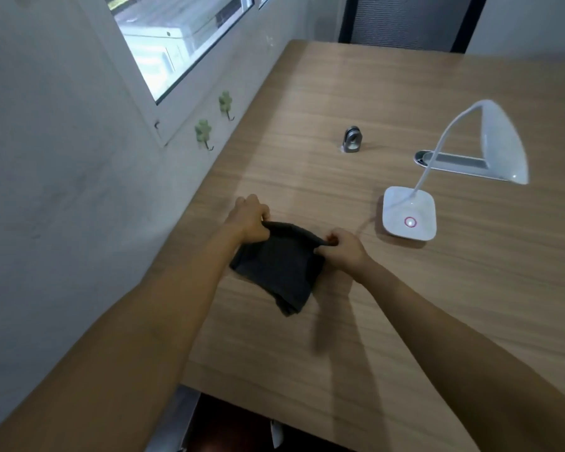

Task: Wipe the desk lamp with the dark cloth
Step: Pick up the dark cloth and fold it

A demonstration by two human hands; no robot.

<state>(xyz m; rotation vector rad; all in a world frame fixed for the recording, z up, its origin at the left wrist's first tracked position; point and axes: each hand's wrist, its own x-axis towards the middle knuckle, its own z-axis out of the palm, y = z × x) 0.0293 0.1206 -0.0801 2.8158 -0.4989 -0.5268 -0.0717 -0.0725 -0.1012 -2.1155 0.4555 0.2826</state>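
The dark cloth (pixel 276 269) lies folded on the wooden desk (pixel 405 305), its far edge lifted. My left hand (pixel 249 218) pinches the far left corner and my right hand (pixel 344 251) pinches the far right corner. The white desk lamp (pixel 409 213) stands to the right of the cloth, apart from both hands. It has a square base with a pink ring button, a thin bent neck and a wide white head (pixel 499 141) hanging over the desk.
A small grey metal fitting (pixel 352 140) sticks up from the desk behind the cloth. A grey oval cable slot (pixel 454 162) lies under the lamp head. The white wall with two green hooks (pixel 203 132) and a window runs along the desk's left edge.
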